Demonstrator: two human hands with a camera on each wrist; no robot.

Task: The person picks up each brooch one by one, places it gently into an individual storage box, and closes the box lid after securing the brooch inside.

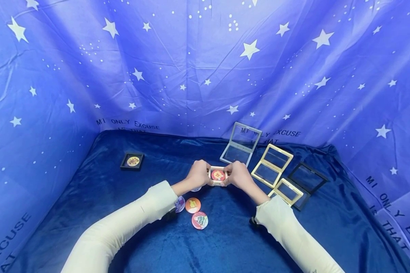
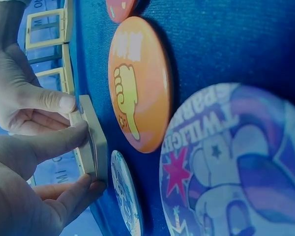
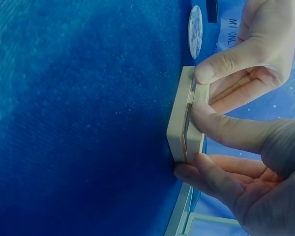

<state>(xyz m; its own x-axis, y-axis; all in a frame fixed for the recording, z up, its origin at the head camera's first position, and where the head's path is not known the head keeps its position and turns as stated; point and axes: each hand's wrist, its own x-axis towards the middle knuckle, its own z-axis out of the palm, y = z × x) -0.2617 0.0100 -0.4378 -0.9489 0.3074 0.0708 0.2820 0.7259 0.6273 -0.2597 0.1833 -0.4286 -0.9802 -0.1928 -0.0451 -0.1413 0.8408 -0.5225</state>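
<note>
**Left hand (image 1: 199,175) and right hand (image 1: 240,176) pinch a cream frame (image 3: 181,103) with a red badge (image 1: 218,174) inside**

A blue-violet, star-printed curtain (image 1: 191,45) hangs around the worktop (image 1: 225,250), which has a dark blue velvety covering. Two pale sleeves (image 1: 126,218) reach in from the near side. To the right lie four open, hinged frames: a large grey frame (image 1: 241,147) behind the right hand, a black frame (image 1: 315,171) farther right, a yellow frame (image 1: 270,167) between those two, and a smaller yellow frame (image 1: 292,186) partly hidden by the right sleeve.

The hands meet near the middle of the worktop. The fingers of each pinch one end of the cream frame, and a narrow slit runs along its side. Whether its underside touches the covering, I cannot tell.

Well apart at left sits a small black box frame (image 1: 123,162) holding a yellow badge (image 1: 133,161). Nearer the person lie a purple badge (image 2: 236,162) by the left sleeve, an orange badge (image 1: 193,205) just beside it, a tree badge (image 1: 199,220), and a bluish badge (image 2: 127,191) near the left hand.
</note>
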